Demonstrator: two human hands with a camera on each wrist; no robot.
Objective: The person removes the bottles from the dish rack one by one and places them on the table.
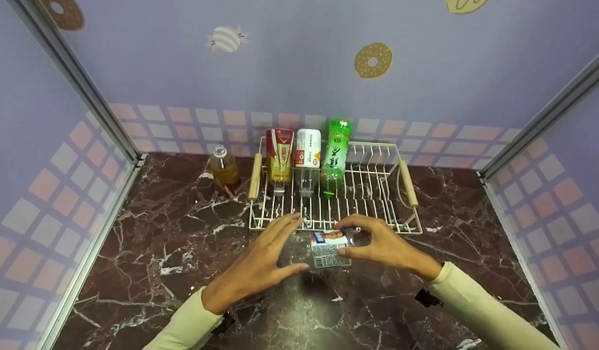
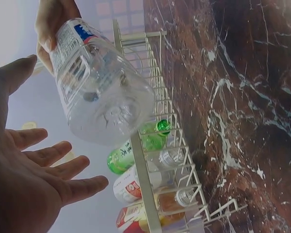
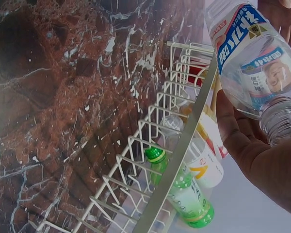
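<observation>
A clear bottle with a blue and white label lies sideways in the air in front of the rack, its base toward the left. My right hand grips it near the neck end, thumb on the near side. My left hand is spread beside the base, fingers apart; in the left wrist view a gap shows between this hand and the bottle. In the right wrist view the uncapped threaded neck sits by my right hand.
A white wire rack with wooden handles holds a red-yellow bottle, a white-labelled bottle and a green bottle, caps toward me. Left of it an amber bottle stands on the marbled surface. Patterned walls enclose three sides.
</observation>
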